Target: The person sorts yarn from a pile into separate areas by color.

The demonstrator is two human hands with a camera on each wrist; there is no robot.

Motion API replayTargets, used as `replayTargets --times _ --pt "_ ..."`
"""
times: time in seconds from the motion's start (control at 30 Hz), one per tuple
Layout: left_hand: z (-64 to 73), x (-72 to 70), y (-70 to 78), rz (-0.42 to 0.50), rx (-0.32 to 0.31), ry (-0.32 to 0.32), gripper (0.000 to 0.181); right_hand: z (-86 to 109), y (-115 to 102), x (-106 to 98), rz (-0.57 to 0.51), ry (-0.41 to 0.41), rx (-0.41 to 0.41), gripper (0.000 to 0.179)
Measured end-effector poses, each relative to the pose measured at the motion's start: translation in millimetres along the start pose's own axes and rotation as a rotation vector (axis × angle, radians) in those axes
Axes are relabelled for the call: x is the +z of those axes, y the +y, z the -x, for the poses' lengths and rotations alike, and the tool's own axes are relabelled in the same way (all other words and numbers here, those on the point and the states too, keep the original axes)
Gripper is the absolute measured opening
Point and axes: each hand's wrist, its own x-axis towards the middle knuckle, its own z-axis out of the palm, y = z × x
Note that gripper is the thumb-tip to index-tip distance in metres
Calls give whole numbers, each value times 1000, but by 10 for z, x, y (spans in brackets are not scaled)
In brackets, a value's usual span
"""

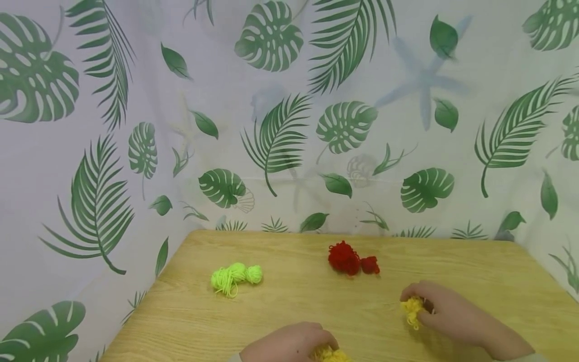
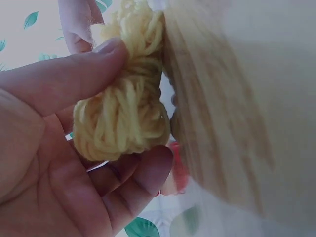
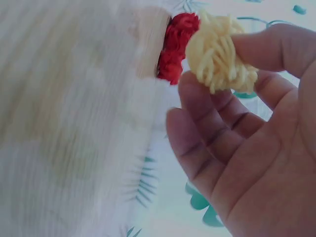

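At the front of the table, my left hand [image 1: 291, 344] holds a bundle of yellow yarn [image 2: 121, 113], its thumb pressed on the strands and its fingers behind them. The head view cuts off the lower part of that bundle. Farther right, my right hand [image 1: 448, 309] pinches a smaller yellow yarn ball [image 3: 219, 57] between thumb and fingers, low over the wood. Beyond the right hand lies red yarn [image 1: 345, 258], a larger clump beside a small red ball [image 1: 370, 265]. Lime-green yarn [image 1: 235, 275] rests at the left, with loose strands hanging toward the front.
The wooden table [image 1: 289, 301] ends at the back against a white cloth [image 1: 289, 85] printed with green leaves. The same cloth closes in the left and right sides.
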Motion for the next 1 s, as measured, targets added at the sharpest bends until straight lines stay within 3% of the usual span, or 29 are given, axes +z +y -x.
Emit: replayTargets --times 0.23,0.37,0.6,1.0 --pt "-1 -11 -12 -9 11 24 34 -106 158 -113 35 131 58 35" --pt "19 -5 -16 -30 28 47 34 -178 268 -170 36 163 97 39" --pt "41 -6 -17 -56 54 75 34 -306 489 -239 53 164 199 49" --pt "-12 -6 -35 -1 7 35 33 -372 759 -271 124 139 241 41"
